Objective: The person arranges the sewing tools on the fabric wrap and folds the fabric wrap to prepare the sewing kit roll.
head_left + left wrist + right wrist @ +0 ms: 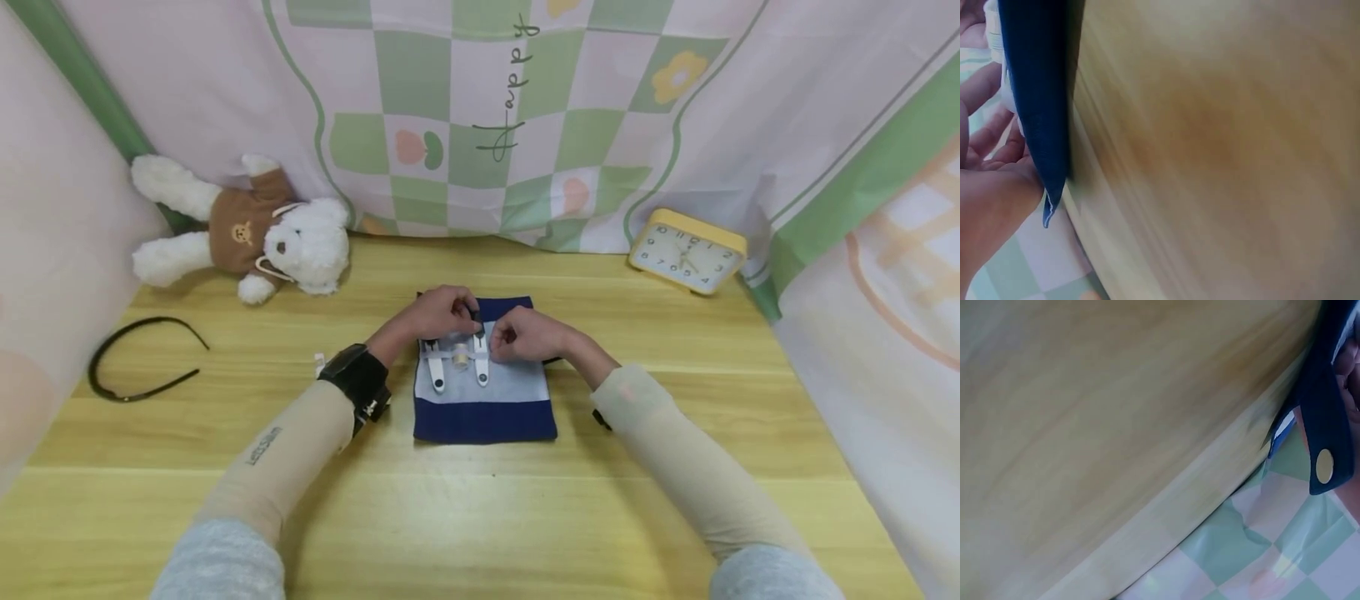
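Observation:
A navy cloth organizer [484, 421] with a pale lining lies unfolded on the table. Across the lining runs a light strap, holding two slim white tools with dark upper ends, the left tool [436, 372] and the right tool [482, 367], with a small beige spool [460, 357] between them. My left hand [444, 313] reaches in from the upper left and pinches the right tool's dark upper end. My right hand [528, 335] is over the organizer's right side, fingers curled close to the strap's end; I cannot tell whether they pinch it. A navy tab [1329, 437] with a round snap hangs beside that hand.
A white plush bear [300, 246] in a brown top lies at the back left, with a black headband [120, 392] nearer. At the back right stands a yellow alarm clock [686, 254]. A patterned curtain [487, 125] borders the wooden table [480, 517].

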Tool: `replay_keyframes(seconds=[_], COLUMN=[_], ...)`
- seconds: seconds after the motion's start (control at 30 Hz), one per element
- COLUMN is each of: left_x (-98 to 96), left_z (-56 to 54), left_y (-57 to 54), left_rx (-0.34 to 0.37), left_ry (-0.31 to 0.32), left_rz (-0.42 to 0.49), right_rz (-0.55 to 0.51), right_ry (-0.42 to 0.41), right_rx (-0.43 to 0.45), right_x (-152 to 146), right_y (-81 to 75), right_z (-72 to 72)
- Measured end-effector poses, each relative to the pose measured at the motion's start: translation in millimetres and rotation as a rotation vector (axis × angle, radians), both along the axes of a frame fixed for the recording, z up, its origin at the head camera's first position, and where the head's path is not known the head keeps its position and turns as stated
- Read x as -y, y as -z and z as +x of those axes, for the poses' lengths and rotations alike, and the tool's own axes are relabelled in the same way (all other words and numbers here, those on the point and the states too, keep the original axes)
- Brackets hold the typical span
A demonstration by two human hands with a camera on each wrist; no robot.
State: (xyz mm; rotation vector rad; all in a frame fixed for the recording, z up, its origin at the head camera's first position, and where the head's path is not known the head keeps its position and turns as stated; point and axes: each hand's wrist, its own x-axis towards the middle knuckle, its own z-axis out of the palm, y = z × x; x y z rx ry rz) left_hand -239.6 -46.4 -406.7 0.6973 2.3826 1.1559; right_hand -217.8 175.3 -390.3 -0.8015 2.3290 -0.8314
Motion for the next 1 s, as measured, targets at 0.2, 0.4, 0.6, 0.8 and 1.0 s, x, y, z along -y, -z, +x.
replay_keyframes(seconds=[0.2,0.4,0.6,0.8,1.0], left_x=[1.7,4.1,6.2,8.4,10.4], left_z=[-3.1,-7.1,-9.0,-12.4,-14.2], left_y=[-0.7,-0.5,-0.7,0.0,-1.0], left_rx=[0.016,0.017,0.014,0.008,-0.001], left_ry=[0.017,0.040,0.073,0.065,0.096], left_rz=[-0.006,0.003,0.008,0.028,0.021], right_rz=[-0.005,-0.002,0.002,-0.007,-0.010], right_ry=[0.031,0.047,0.058,0.031,0.017], right_rx=[-0.003,-0.006,0.000,-0.016,0.000], right_x=[4,6,7,8,6], right_y=[-0.1,0.6,0.9,0.2,-0.5], right_z=[-0.5,-0.5,-1.4,-5.4,-6.9])
